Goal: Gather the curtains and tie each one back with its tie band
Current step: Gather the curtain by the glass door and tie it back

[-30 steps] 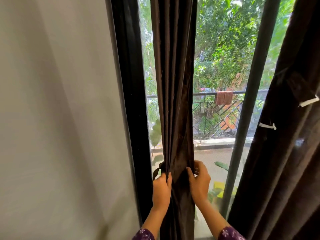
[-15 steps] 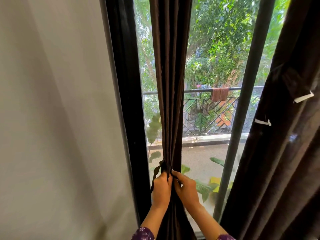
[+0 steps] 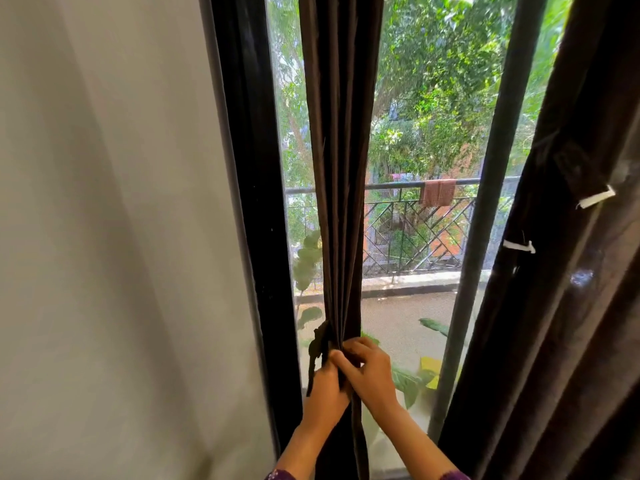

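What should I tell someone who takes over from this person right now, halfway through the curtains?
Left hand: grips the bunched middle curtain low down.
Right hand: pinches the tie band at the front of the bunch; one band end dangles on the left.
Done: middle curtain gathered; no finished knot shows.
Left to do: fasten the band, then gather and tie the right curtain, which hangs loose.
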Motion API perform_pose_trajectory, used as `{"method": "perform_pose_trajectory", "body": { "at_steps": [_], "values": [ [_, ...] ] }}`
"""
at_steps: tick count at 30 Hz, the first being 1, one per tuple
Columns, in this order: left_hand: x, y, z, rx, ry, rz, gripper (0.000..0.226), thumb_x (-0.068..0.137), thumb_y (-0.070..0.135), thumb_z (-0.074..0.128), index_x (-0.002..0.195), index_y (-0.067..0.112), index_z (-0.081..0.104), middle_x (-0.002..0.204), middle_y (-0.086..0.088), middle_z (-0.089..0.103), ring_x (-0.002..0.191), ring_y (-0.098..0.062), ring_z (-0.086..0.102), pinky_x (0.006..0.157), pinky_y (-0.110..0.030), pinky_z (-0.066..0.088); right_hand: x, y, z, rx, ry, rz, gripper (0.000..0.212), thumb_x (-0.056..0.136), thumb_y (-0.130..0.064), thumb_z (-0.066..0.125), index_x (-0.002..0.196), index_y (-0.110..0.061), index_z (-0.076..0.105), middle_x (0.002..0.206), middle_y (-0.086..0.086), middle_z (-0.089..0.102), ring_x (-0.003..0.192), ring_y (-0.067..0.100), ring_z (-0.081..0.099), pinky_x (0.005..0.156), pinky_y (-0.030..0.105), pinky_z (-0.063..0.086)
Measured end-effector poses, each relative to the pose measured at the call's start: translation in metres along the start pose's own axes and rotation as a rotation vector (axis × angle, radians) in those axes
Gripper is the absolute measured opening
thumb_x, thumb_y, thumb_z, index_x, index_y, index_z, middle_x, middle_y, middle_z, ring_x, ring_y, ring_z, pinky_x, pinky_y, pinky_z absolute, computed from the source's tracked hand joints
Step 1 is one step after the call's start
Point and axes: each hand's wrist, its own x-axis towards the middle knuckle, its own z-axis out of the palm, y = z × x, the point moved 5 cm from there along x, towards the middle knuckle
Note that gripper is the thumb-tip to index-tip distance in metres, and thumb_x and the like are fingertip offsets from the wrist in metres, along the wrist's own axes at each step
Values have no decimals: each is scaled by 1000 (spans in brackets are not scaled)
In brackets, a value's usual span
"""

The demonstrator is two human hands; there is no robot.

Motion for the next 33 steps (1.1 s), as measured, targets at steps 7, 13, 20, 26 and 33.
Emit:
{"method": "perform_pose_trajectory", "body": {
  "at_steps": [7, 13, 20, 26, 33],
  "values": [
    [-5, -9, 7, -316, -34, -128, 51, 99, 32, 41, 146, 32, 21, 139, 12, 43, 121, 4, 44, 103, -15, 37, -2, -4, 3, -32, 52, 5, 10, 84, -14, 68, 91, -11, 75, 95, -6, 64, 84, -4, 60, 75, 3, 42],
    [-12, -6, -7, -422, 213, -210, 36, 99, 18, 43, 121, 45, 51, 127, 23, 53, 114, 6, 51, 100, -15, 40, -7, -7, 2, 7, 81, 37, 20, 85, -8, 66, 103, -15, 71, 85, -10, 70, 79, -3, 65, 67, 5, 45],
    [-10, 8, -17, -343, 291, -140, 27, 94, 14, 54, 118, 22, 63, 95, 33, 60, 92, 24, 53, 83, -1, 42, -4, -6, 2, 12, 116, 98, 25, 84, 0, 66, 109, -3, 69, 89, -13, 62, 76, -17, 57, 72, -2, 40],
    [-3, 5, -18, -562, 254, -276, 22, 96, 19, 50, 98, 34, 66, 102, 8, 70, 96, -5, 66, 90, -35, 54, -4, -9, -1, -13, 108, 66, 25, 86, -1, 63, 109, -8, 70, 87, -16, 63, 82, -19, 58, 70, 0, 42],
    [4, 15, -25, -1140, 287, -443, 19, 95, 14, 52, 108, 8, 64, 100, -10, 72, 97, -24, 67, 83, -53, 54, -5, -15, -5, -10, 84, 13, 26, 87, -2, 61, 106, -17, 70, 82, -24, 62, 80, -10, 61, 66, 3, 43]
  ]
}}
